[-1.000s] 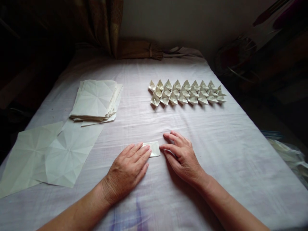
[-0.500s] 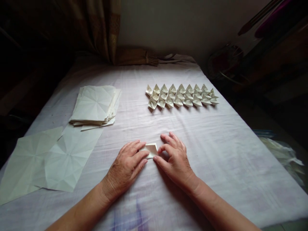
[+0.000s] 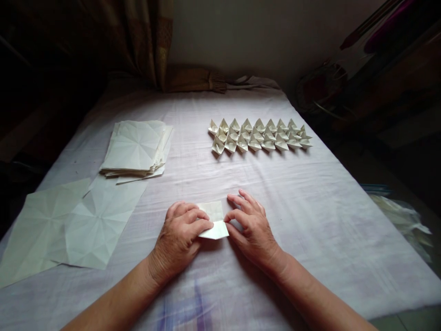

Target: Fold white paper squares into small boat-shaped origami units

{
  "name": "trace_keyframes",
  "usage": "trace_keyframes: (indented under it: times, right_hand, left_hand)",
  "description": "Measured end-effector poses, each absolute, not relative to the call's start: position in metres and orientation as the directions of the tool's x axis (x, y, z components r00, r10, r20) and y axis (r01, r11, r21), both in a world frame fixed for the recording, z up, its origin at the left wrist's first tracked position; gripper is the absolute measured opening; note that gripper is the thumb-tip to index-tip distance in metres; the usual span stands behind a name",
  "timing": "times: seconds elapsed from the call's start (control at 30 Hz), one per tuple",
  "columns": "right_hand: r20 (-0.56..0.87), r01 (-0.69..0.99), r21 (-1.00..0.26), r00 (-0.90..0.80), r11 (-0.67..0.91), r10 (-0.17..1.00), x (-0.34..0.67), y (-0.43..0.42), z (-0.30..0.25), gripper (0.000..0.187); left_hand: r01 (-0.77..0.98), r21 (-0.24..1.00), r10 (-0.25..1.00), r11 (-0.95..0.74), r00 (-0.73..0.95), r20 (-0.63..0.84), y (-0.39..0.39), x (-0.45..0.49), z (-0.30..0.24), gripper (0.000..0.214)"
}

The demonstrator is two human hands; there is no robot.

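A small piece of folded paper (image 3: 214, 220) lies partly opened at a crease on the cloth between my hands. My left hand (image 3: 181, 225) grips its left side, with the thumb on top and the fingers curled at the far edge. At the right end, my right hand (image 3: 251, 225) has index finger and thumb closed at the paper's edge by the crease. The thumb tip is partly hidden by the near flap. The other fingers of that hand reach forward, off the paper.
Beyond my right hand stand rows of several folded paper pieces (image 3: 260, 135) with pointed tips. A stack of creased paper sheets (image 3: 136, 147) sits at the back left. Nearer, two creased sheets (image 3: 99, 223) overlap. A pale cloth (image 3: 320, 230) covers the table; a curtain (image 3: 151, 46) hangs behind.
The near flap of the folded paper has swung open toward me, so the paper shows a larger, creased face. My left fingers have curled in more; my right hand has barely moved.
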State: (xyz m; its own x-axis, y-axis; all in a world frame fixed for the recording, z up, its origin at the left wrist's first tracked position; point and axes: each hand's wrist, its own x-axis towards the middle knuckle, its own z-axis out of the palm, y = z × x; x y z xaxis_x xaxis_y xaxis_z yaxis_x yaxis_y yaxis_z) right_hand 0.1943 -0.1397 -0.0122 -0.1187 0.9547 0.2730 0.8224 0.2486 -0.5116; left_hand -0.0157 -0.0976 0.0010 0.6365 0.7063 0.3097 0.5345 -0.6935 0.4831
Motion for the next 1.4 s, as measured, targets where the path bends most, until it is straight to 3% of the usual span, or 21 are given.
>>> trace_keyframes:
  times: [0.47,1.0,1.13,1.23,1.4]
  right_hand:
    - [0.252,0.831,-0.473,-0.192,0.294,0.949,0.194,-0.143,-0.009,0.018]
    - [0.229,0.817,-0.511,-0.169,0.266,0.959,0.193,-0.138,-0.005,0.009]
    - [0.233,0.826,-0.506,-0.147,0.249,0.961,0.189,-0.133,-0.004,0.011]
    - [0.230,0.831,-0.509,-0.123,0.227,0.965,0.186,-0.132,-0.004,0.011]
    - [0.253,0.838,-0.509,-0.072,0.196,0.965,0.180,-0.132,-0.007,0.012]
  left_hand:
    - [0.541,0.493,0.715,-0.681,0.637,0.289,-0.101,-0.018,0.001,0.037]
    - [0.511,0.572,0.740,-0.642,0.608,0.288,-0.096,-0.014,0.002,0.014]
    - [0.566,0.572,0.795,-0.594,0.521,0.311,-0.096,-0.013,0.000,0.009]
    - [0.632,0.550,0.837,-0.546,0.442,0.322,-0.097,-0.013,-0.004,0.017]
    - [0.662,0.479,0.817,-0.576,0.452,0.357,-0.098,-0.013,-0.011,0.039]
